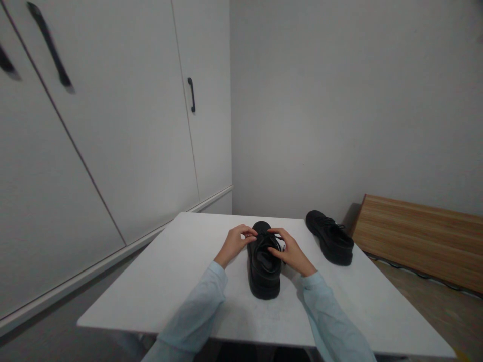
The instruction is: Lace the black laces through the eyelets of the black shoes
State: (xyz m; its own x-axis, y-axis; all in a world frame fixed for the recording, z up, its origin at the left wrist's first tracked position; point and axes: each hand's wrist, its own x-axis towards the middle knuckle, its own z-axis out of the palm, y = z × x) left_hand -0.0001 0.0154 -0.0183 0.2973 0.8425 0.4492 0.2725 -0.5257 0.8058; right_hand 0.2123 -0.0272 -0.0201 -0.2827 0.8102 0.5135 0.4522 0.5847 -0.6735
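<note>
A black lace-up shoe (264, 275) stands on the white table with its toe pointing away from me and its heel toward me. From the left, my left hand (236, 243) reaches to the laces, its thumb and fingertips close together at the shoe's upper. My right hand (290, 251) is at the right side of the laces, thumb and index finger apart around the lace area. Black lace loops show between and beside the fingers. Whether either hand grips a lace is too small to tell for certain.
A second black shoe (334, 242) rests at the table's back right. The white table (166, 271) meets white cabinets (143, 125) with dark handles on the left. A wood-grain panel (418, 236) leans by the wall at the right.
</note>
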